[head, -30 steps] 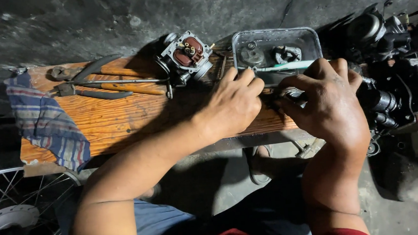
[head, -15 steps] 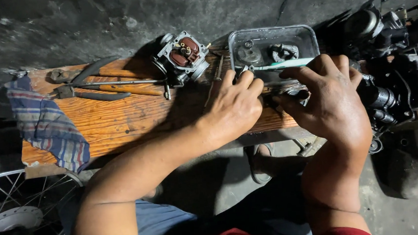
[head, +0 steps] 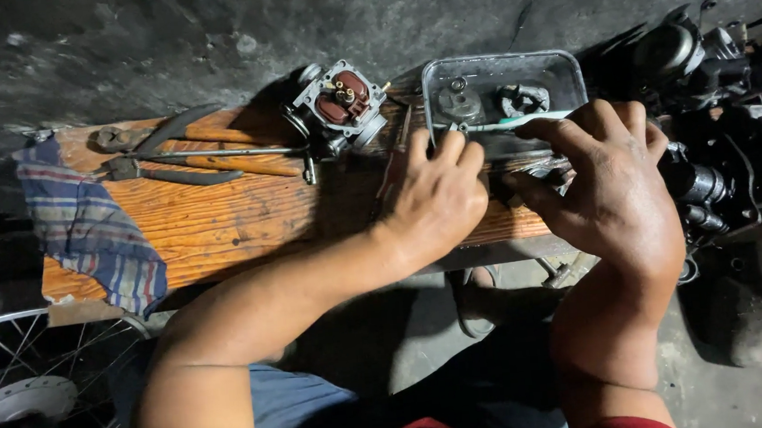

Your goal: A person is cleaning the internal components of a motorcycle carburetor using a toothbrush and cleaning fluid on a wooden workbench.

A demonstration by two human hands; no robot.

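Observation:
My left hand (head: 434, 199) and my right hand (head: 610, 189) meet over the front edge of a wooden board (head: 219, 222). Both are curled around a small dark metal part (head: 534, 175) held between them; most of it is hidden by my fingers. Just beyond my fingertips stands a clear plastic tray (head: 569, 68) holding a few small metal parts. A brush with a white and teal handle (head: 496, 124) lies across the tray's near side, its right end under my right index finger.
A carburettor body (head: 342, 104) sits left of the tray. Pliers and a long tool (head: 204, 155) lie on the board's left part, beside a striped cloth (head: 92, 232). A dark engine assembly (head: 738, 141) crowds the right. A spoked wheel (head: 42, 395) is at lower left.
Both hands stay together on the small part at the tray's near edge, with only slight finger shifts. The brush still lies across the tray.

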